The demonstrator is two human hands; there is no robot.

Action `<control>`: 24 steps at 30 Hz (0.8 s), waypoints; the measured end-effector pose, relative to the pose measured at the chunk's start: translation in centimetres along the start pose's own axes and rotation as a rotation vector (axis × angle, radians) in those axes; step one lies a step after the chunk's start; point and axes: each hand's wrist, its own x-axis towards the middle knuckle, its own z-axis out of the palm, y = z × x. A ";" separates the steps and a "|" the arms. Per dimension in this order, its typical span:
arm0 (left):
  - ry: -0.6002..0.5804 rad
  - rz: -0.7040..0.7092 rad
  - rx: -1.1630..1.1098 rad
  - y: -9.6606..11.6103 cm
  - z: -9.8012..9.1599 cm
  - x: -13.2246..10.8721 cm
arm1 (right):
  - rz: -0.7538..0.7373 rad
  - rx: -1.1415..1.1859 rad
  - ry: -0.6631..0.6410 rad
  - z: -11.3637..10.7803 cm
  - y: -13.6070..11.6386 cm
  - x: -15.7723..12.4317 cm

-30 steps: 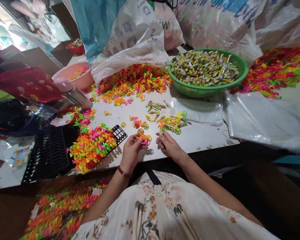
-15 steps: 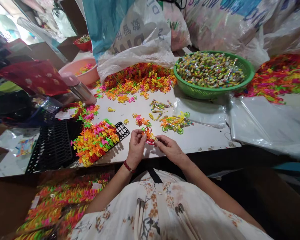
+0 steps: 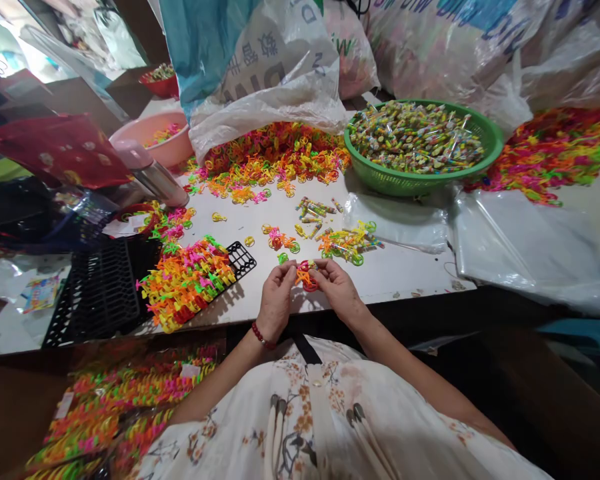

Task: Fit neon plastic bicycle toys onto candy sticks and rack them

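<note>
Between my two hands is a small plastic toy bicycle [image 3: 307, 277], red and orange, low over the table's front edge. My left hand [image 3: 276, 293] pinches its left side with thumb and fingers. From the right, my right hand [image 3: 341, 290] pinches the same toy; the fingertips partly cover it. Just beyond lie a few pink, orange and green toy bicycles [image 3: 280, 239]. Right of them is a small heap of yellow and green ones mixed with filled tubes [image 3: 347, 245]. More patterned tubes [image 3: 316, 208] lie loose behind. Left of my hands, a black rack [image 3: 243, 260] carries rows of bright toys.
A green basket [image 3: 425, 187] full of tubes stands at the back right. Clear plastic bags [image 3: 520, 247] lie on the right. A big toy pile [image 3: 280, 160] spills from a sack [image 3: 260, 73]. A flask [image 3: 155, 177] and pink basin [image 3: 175, 150] stand left.
The toy bicycle has turned between my fingers, so its red wheels now sit differently. My right hand has come closer to the left. The view has shifted slightly.
</note>
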 end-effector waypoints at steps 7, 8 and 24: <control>0.022 -0.197 -0.139 0.4 0.7 0.2 | -0.234 -0.329 -0.070 -0.5 0.5 -0.4; 0.044 -0.192 -0.122 0.4 0.6 0.2 | -0.246 -0.358 -0.081 -0.5 0.4 -0.5; 0.076 -0.070 0.171 0.7 0.7 0.1 | -0.260 -0.607 -0.115 0.0 -0.4 -1.2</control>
